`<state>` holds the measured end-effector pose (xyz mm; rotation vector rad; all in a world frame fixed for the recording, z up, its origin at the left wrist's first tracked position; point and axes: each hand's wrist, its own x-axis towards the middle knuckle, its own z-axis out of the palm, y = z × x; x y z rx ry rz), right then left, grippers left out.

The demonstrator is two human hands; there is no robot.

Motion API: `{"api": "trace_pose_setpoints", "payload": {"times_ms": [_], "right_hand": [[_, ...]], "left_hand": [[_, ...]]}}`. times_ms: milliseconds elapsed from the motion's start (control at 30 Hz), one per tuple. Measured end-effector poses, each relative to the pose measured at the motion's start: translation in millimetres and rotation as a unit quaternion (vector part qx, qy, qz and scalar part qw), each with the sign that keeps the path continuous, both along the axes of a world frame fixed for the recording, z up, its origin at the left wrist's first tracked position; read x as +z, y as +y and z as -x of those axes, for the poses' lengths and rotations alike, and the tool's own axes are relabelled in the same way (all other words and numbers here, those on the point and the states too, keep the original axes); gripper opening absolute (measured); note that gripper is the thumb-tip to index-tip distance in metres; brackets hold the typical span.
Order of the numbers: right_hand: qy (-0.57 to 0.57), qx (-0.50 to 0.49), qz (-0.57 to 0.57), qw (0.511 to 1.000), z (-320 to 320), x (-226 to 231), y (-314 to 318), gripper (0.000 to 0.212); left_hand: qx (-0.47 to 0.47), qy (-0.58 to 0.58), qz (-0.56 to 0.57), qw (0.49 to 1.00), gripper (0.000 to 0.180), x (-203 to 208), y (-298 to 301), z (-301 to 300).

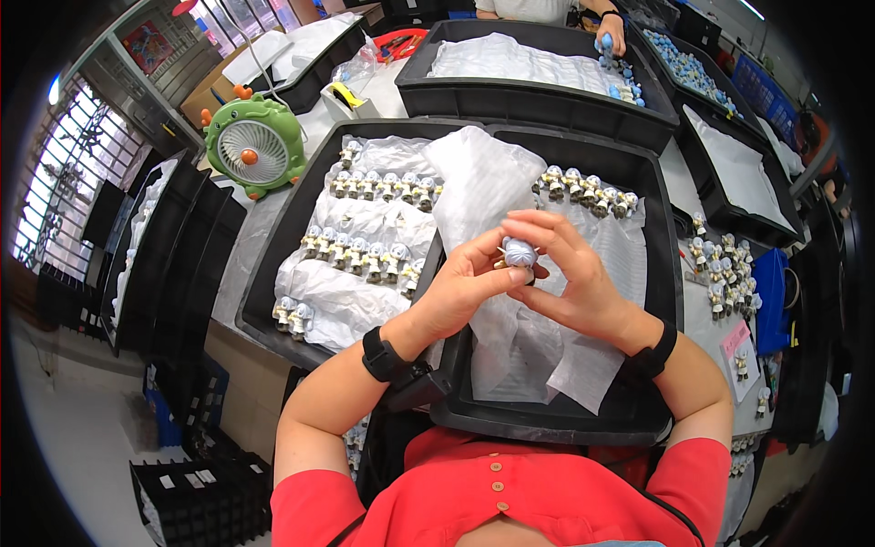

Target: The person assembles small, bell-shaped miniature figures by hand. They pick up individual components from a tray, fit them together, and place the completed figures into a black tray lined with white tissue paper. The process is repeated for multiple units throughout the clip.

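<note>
Between both hands I hold a small figurine (519, 252) with pale blue-grey hair, its head toward me and its body mostly hidden by fingers. My left hand (469, 281) pinches it from the left, while the fingers of my right hand (574, 278) close round its other side. Under my hands lies a black tray (570, 421) lined with white foam sheet, with a row of similar figurines (588, 190) along its far end. Left of it, another black tray (260, 301) carries several rows of figurines (360, 255) on foam. A loose foam sheet (478, 178) drapes over where the trays meet.
A green fan (253, 146) and a yellow-and-white tape dispenser (351, 98) stand beyond the left tray. Across the table, a co-worker's hand (611, 35) holds a blue figurine over a large black tray (538, 98). More figurines (725, 273) crowd the right side near a blue bin (771, 301).
</note>
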<state>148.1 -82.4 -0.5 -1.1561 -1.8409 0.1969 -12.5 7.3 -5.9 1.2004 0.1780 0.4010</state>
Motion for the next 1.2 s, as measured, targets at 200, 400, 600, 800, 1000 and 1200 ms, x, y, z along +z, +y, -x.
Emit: {"api": "trace_pose_setpoints", "payload": {"times_ms": [200,400,600,800,1000,1200], "right_hand": [[0.087,0.012,0.034,0.996,1,-1,0,0.064],[0.080,-0.039,0.081,0.993,-4,-11,9,0.062],[0.047,-0.058,0.126,0.989,-14,-25,11,0.064],[0.088,-0.056,0.137,0.985,-11,-15,5,0.063],[0.094,-0.050,0.139,0.985,-8,-12,5,0.060],[0.078,-0.051,0.155,0.983,-12,-16,6,0.053]], "left_hand": [[0.026,0.011,-0.011,1.000,0.049,1,-2,-2],[0.099,0.024,-0.034,0.994,0.044,-4,5,0],[0.172,0.027,-0.058,0.983,0.039,23,27,17],[0.238,0.269,-0.320,0.877,0.043,63,79,111],[0.184,0.529,-0.319,0.765,0.041,17,99,200],[0.077,0.600,-0.404,0.687,0.049,-15,107,213]]}}
